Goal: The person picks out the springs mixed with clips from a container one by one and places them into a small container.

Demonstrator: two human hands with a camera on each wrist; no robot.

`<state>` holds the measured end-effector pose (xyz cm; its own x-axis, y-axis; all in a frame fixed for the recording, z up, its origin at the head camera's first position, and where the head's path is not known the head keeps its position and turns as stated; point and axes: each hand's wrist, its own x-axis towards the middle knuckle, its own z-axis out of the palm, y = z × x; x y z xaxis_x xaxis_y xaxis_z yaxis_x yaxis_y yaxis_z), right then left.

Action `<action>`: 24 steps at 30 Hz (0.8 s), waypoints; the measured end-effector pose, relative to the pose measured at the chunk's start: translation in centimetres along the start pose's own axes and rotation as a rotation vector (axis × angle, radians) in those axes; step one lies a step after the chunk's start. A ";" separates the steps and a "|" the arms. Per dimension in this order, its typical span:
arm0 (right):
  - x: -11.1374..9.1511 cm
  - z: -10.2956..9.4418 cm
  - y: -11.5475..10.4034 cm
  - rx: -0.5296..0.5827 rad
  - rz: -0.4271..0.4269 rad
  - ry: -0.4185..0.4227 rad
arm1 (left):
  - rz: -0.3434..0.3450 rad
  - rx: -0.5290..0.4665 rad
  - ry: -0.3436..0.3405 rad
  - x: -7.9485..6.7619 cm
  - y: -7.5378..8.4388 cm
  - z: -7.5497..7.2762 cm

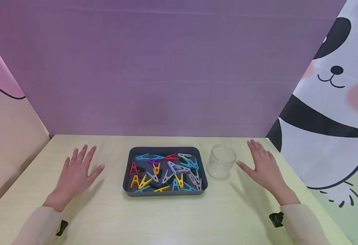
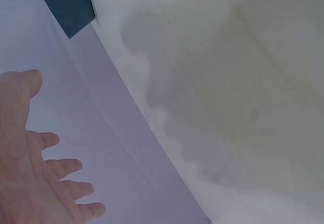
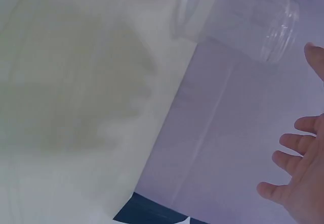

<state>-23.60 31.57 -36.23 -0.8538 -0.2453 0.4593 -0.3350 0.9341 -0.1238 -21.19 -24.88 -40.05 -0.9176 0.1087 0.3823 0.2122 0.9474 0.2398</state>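
In the head view a dark grey tray [image 1: 165, 194] holds many small plastic clips in blue, yellow, red, purple and grey, among them a yellow clip [image 1: 145, 183]. Right of the tray stands a clear round jar [image 1: 221, 161], its top without a lid. My left hand [image 1: 76, 175] is held over the table left of the tray, fingers straight and spread, holding nothing. On the other side, my right hand [image 1: 266, 168] has its fingers straight and its thumb pointing at the jar. The left wrist view shows the left palm [image 2: 30, 178] bare; the right wrist view shows the jar [image 3: 238, 19] beyond the thumb.
The pale wooden table [image 1: 166, 221] ends at a purple backdrop [image 1: 166, 68]. A panda-printed sheet [image 1: 326, 112] lines the right side, and a pale wall panel [image 1: 7, 136] the left. Black straps show at both cuffs.
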 end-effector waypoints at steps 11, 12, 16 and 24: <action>1.3 -0.6 -1.9 0.044 -0.057 0.135 | 0.040 -0.023 0.045 0.7 1.4 0.5; 1.4 -0.6 -2.1 0.050 -0.064 0.147 | 0.048 -0.023 0.058 0.7 1.5 0.5; 1.8 -0.6 -2.9 0.071 -0.089 0.180 | 0.072 -0.034 0.087 0.9 2.0 0.6; 2.5 -0.3 -4.8 0.086 -0.152 0.187 | 0.088 -0.044 0.061 1.4 3.1 1.1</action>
<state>-24.00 26.56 -34.24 -0.7053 -0.3217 0.6318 -0.4937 0.8624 -0.1119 -22.21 -21.42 -39.75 -0.8729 0.1713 0.4569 0.3069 0.9207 0.2412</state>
